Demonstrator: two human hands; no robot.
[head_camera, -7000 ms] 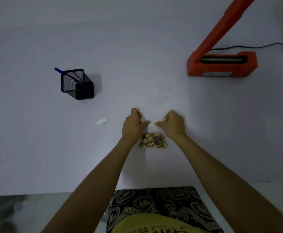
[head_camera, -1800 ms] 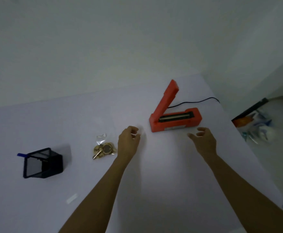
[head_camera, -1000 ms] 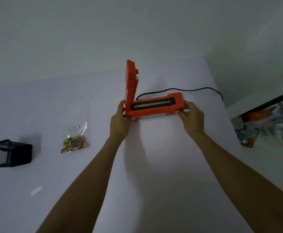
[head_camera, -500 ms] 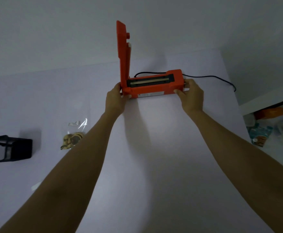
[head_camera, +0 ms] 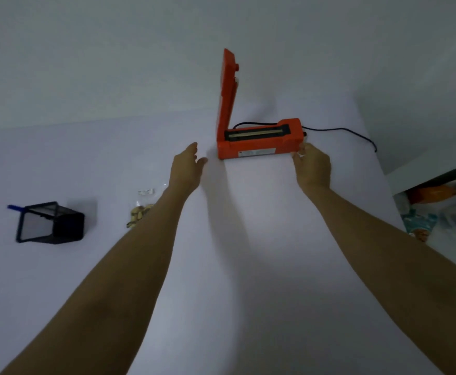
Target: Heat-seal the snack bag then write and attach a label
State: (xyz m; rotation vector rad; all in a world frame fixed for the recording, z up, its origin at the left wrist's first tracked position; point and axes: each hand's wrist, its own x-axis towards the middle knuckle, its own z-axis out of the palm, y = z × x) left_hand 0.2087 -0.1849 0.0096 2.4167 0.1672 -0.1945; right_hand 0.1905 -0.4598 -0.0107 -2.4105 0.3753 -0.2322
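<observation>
I am looking down over a plain white table (head_camera: 221,266) with both bare forearms reaching forward. The orange plastic heat sealer (head_camera: 259,143) is sitting toward the far side of the table, its lid arm standing nearly upright at the left end and the dark sealing strip lying exposed along the base. A black power cord (head_camera: 343,129) is trailing from its right end toward the table's right edge. My right hand (head_camera: 313,165) is gripping the sealer's near right corner, fingers curled against the casing. My left hand (head_camera: 186,169) is hovering just left of the sealer, apart from it, fingers loosely spread and holding nothing. The clear plastic snack bag of pale nuts (head_camera: 140,209) is lying on the table left of my left forearm, which is covering its right edge; a small white printed tab is showing at its top. Farther left, a black wire-mesh pen holder (head_camera: 49,226) is standing well apart from the bag, with a blue pen (head_camera: 14,207) jutting out of its upper left corner. Nothing is lying between the bag and the sealer except my left arm. Beyond the right table edge, colourful packets (head_camera: 437,209) are lying blurred on a lower surface; I cannot identify them.
</observation>
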